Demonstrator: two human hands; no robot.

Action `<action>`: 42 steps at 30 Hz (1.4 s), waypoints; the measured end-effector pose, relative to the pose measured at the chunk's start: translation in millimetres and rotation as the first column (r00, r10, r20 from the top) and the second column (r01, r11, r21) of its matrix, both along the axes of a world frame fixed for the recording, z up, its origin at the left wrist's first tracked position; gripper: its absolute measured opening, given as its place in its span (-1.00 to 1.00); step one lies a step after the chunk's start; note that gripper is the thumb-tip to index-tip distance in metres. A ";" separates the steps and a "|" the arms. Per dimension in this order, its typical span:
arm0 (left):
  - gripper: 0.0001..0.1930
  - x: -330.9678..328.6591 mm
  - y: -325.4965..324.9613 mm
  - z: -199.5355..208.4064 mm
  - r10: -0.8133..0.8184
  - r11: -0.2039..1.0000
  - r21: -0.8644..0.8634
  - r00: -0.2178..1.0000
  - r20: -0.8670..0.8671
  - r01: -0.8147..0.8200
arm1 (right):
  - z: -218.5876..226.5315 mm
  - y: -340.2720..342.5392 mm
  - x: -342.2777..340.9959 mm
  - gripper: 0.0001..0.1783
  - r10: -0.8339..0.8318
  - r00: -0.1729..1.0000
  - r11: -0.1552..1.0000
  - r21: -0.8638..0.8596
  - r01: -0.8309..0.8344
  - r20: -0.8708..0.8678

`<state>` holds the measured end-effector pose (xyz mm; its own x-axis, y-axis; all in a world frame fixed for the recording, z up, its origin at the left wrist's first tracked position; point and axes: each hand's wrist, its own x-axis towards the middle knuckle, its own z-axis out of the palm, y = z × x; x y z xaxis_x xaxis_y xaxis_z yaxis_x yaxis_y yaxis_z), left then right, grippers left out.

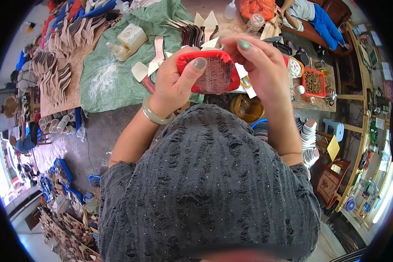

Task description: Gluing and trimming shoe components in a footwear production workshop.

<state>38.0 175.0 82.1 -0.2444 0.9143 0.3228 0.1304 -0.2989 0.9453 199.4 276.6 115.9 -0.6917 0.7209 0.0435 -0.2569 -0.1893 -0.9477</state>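
Observation:
My left hand is closed around a red piece with a pale, net-like face and raised red edges, which looks like a shoe upper. Its thumb presses on the netted side; the other fingers are mostly hidden behind. Right beside the piece, my right hand is raised with bent fingers apart, and nothing shows in it. Below them, a pale sole-shaped piece and a pinkish one lie on a green cloth. Dark-sided sole pieces stand in a row behind.
A whitish jug lies on the cloth. Many curved sole pieces cover the left of the table. At right are a red basket of small brown pieces and an orange bag. Another person's blue-trousered legs show at back right.

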 end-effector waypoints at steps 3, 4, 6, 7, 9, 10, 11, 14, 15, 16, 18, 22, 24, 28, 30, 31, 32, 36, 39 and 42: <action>-0.66 -10.4 -0.9 -0.6 -0.074 0.997 -0.031 0.996 -0.041 0.073 | -16.1 18.4 0.2 -0.69 0.222 0.975 0.975 -0.024 -0.222 0.025; -0.67 -12.2 -1.0 0.2 -0.111 0.992 -0.067 0.993 -0.029 0.109 | -19.2 20.4 0.8 -0.66 0.313 0.947 0.949 0.008 -0.314 0.068; -0.68 -14.8 1.7 2.9 -0.111 0.992 -0.063 0.991 -0.079 0.106 | -18.8 22.5 -0.2 -0.65 0.318 0.945 0.948 -0.038 -0.316 0.079; -0.69 -16.0 2.4 5.5 -0.109 0.993 -0.057 0.986 -0.130 0.102 | -19.8 24.1 -0.6 -0.67 0.330 0.940 0.944 -0.003 -0.331 0.091; -0.70 -17.3 0.9 15.6 -0.123 0.988 -0.112 0.981 -0.149 0.107 | -21.9 23.5 -1.2 -0.68 0.344 0.933 0.937 0.026 -0.348 0.103; -0.70 -18.3 0.0 19.4 -0.138 0.981 -0.162 0.976 -0.169 0.110 | -22.3 22.5 -2.4 -0.70 0.302 0.947 0.937 0.148 -0.316 0.106; -0.70 -20.3 -0.7 21.3 -0.135 0.981 -0.165 0.976 -0.169 0.107 | -22.4 21.1 -3.9 -0.73 0.262 0.960 0.922 0.268 -0.280 0.103; -0.70 -23.8 -0.7 23.0 -0.174 0.964 -0.243 0.950 -0.259 0.110 | -22.5 13.4 -5.9 -0.75 0.101 0.982 0.903 0.400 -0.158 0.159; -0.69 -22.7 0.0 23.0 -0.143 0.969 -0.237 0.951 -0.275 0.077 | -24.3 10.6 -7.7 -0.75 0.101 0.982 0.904 0.399 -0.157 0.158; -0.68 -21.0 1.0 23.1 -0.112 0.972 -0.230 0.950 -0.291 0.044 | -27.7 7.3 -9.9 -0.76 0.005 0.989 0.874 0.481 -0.077 0.149; -0.67 -13.7 0.1 18.8 -0.045 0.984 -0.180 0.971 -0.235 0.002 | -29.2 6.1 -12.8 -0.76 -0.083 0.989 0.829 0.559 0.000 0.124; -0.64 -10.4 -0.6 0.8 0.019 0.994 -0.109 0.999 0.048 -0.014 | -33.9 6.1 -15.9 -0.73 0.064 0.986 0.994 0.073 -0.076 0.153; -0.63 -11.0 -1.4 -4.6 0.003 0.993 -0.117 0.996 0.090 0.008 | -33.1 -0.9 -17.9 -0.69 0.182 0.975 0.890 -0.399 -0.219 -0.128; -0.63 -7.6 -4.6 3.5 0.004 0.985 -0.170 0.981 0.192 0.029 | -41.9 -6.1 -15.9 -0.65 0.227 0.932 0.823 -0.456 -0.339 -0.283; -0.62 -10.6 -6.0 0.5 0.000 0.986 -0.163 0.990 0.141 0.023 | -36.5 -14.6 -16.7 -0.67 0.192 0.954 0.845 -0.455 -0.280 -0.231; -0.62 -11.5 -6.7 -0.6 -0.002 0.988 -0.155 0.996 0.092 0.016 | -34.7 -17.1 -16.6 -0.69 0.155 0.972 0.865 -0.451 -0.221 -0.178; -0.62 -9.9 -7.5 0.2 -0.002 0.988 -0.156 0.996 0.093 0.016 | -37.4 -17.2 -15.1 -0.69 0.155 0.972 0.865 -0.451 -0.221 -0.177; -0.63 -3.1 -9.9 9.4 0.024 0.992 -0.125 1.000 -0.008 -0.025 | -40.5 -20.9 -14.0 -0.70 -0.011 1.000 0.998 0.054 0.012 -0.017; -0.64 1.6 -11.5 7.6 0.048 0.993 -0.106 0.995 -0.087 -0.057 | -40.7 -23.6 -13.1 -0.70 -0.240 0.971 0.835 0.514 0.196 0.020; -0.65 5.6 -12.1 1.5 0.092 0.990 -0.103 0.996 -0.018 -0.094 | -41.6 -22.2 -11.9 -0.73 -0.326 0.944 0.696 0.690 0.198 0.058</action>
<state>43.6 162.9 83.6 -0.3266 0.9165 0.2310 0.1652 -0.1853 0.9687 187.5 254.3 74.3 -0.5216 0.6997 0.4883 -0.0283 0.5578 -0.8295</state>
